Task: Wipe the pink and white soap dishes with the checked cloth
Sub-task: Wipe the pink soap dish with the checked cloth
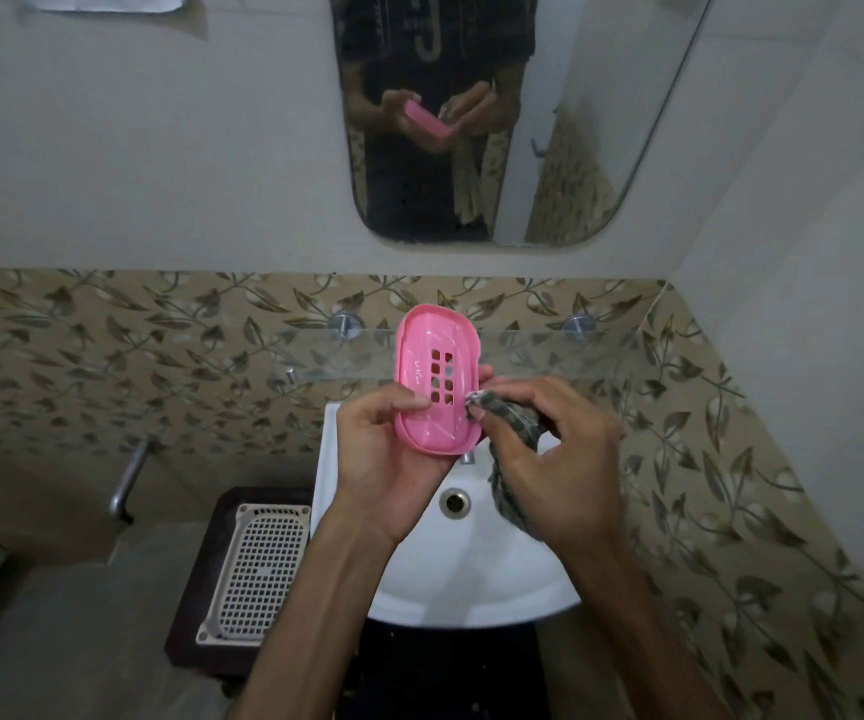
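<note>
Fingers, left: the left hand (393,449) cradles the pink soap dish (437,379) from below, thumb clamped on its lower left rim, other fingertips showing past its right edge.
Fingers, right: the right hand (554,459) is pinched together on a bunched corner of the checked cloth (515,423), the rest of the cloth hanging down under the palm.
Key relation: the pinched cloth tip touches the dish at its lower right rim, just right of the drain holes; the dish lies up and to the left of the right-hand fingers, so the wipe looks set to travel up-left across the tray.
Long axis: runs from the upper middle of the frame toward the hands, tilted slightly, open face toward the camera.
Nearer hand: the right does the wiping, the left only steadies.
Dish position: held in the air at the centre of the frame, above the white sink (471,574) and in front of the glass shelf (549,350).
Dish look: glossy pink plastic, rounded oblong, raised lip, a block of small square holes, faint pale marks left of the holes.
White soap dish: a pale perforated tray (258,563) lies on a dark stool (196,605) at lower left, untouched; I judge this is it.
Progress: pink dish in hand, white one apparently still to do.
</note>
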